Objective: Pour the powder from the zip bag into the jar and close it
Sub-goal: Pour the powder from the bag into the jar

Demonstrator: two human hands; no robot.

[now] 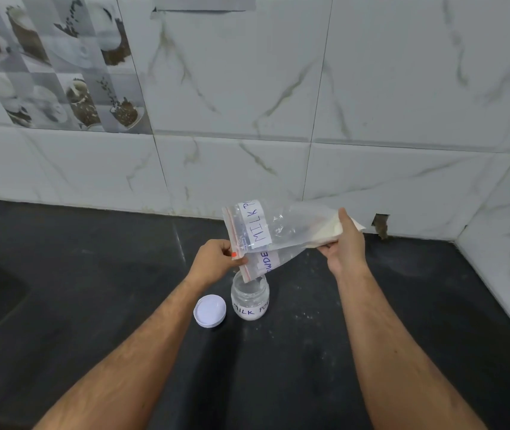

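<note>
A clear zip bag (pixel 281 231) with a white "MILK POWDER" label hangs tilted over an open glass jar (pixel 250 301). The jar is labelled "MILK PO…" and stands upright on the black counter with some white powder inside. My left hand (pixel 213 259) pinches the bag's open mouth by its red zip strip, right above the jar's opening. Higher and to the right, my right hand (pixel 345 240) grips the bag's bottom end, where pale powder is bunched. The jar's white lid (pixel 210 310) lies flat on the counter just left of the jar.
The black counter (pixel 294 367) meets a marble-tiled wall (pixel 247 103) behind and another at the right. Specks of spilled powder dot the counter right of the jar. A small broken hole (pixel 381 225) shows at the wall's base.
</note>
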